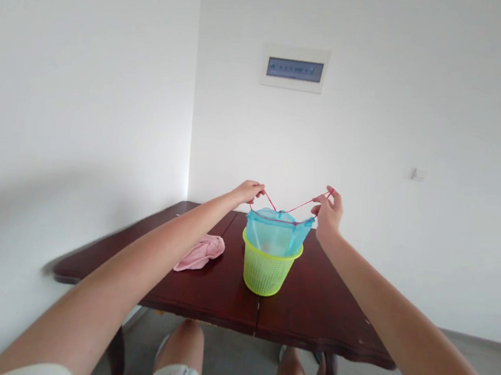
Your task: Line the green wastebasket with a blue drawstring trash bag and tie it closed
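A translucent blue drawstring trash bag (267,234) stands up out of a yellow-green plastic basket (265,274) on the table. Its mouth gapes, and a thin red drawstring (296,208) runs from the rim to both hands. On the left of the rim, my left hand (250,192) is closed, pinching one loop of the string. Over the right side, my right hand (328,213) has the other loop hooked around its fingers. Both loops are stretched outward and upward. The lower part of the bag is inside the basket, seen only faintly through its holes.
A crumpled pink cloth (202,252) lies on the dark red wooden table (218,294), left of the basket. White walls meet behind the table. A breaker panel (294,69) and a switch (419,174) are on the back wall. My knees are below the table's front edge.
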`<control>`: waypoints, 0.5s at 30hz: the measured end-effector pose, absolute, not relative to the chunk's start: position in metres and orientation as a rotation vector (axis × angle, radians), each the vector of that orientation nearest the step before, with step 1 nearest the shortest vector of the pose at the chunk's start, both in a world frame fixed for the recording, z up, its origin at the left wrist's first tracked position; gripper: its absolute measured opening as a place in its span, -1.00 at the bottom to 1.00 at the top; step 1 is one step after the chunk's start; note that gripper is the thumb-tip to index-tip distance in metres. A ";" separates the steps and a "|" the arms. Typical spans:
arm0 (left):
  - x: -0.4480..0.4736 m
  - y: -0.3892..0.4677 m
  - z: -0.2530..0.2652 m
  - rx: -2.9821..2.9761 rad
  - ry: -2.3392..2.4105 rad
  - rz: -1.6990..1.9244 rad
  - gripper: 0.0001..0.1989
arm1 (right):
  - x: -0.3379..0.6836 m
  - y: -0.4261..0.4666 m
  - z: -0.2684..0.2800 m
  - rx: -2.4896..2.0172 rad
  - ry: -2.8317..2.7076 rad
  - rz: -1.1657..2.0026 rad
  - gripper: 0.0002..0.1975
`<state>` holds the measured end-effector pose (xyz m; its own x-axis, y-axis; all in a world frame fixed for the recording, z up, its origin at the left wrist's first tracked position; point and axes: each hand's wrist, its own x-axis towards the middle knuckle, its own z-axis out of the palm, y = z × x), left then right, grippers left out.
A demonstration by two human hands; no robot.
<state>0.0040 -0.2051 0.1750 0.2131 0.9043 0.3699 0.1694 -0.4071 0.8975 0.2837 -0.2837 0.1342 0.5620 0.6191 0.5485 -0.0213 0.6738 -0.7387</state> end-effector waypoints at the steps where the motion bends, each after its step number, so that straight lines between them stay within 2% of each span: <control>1: 0.007 -0.210 0.178 1.753 0.960 1.280 -0.71 | 0.279 -0.286 0.134 -0.764 -0.973 0.415 -0.37; 6: 0.022 -0.229 0.185 1.735 0.693 1.426 -0.74 | 0.257 -0.290 0.129 -0.881 -1.365 0.406 -0.20; 10: 0.025 -0.240 0.189 1.661 0.552 1.416 -0.68 | 0.250 -0.293 0.130 -0.877 -1.502 0.330 -0.13; 12: 0.025 -0.247 0.190 1.665 0.481 1.404 -0.61 | 0.248 -0.296 0.133 -0.873 -1.542 0.233 -0.12; 15: 0.029 -0.257 0.190 1.765 0.406 1.302 -0.39 | 0.245 -0.302 0.140 -0.861 -1.636 0.024 -0.19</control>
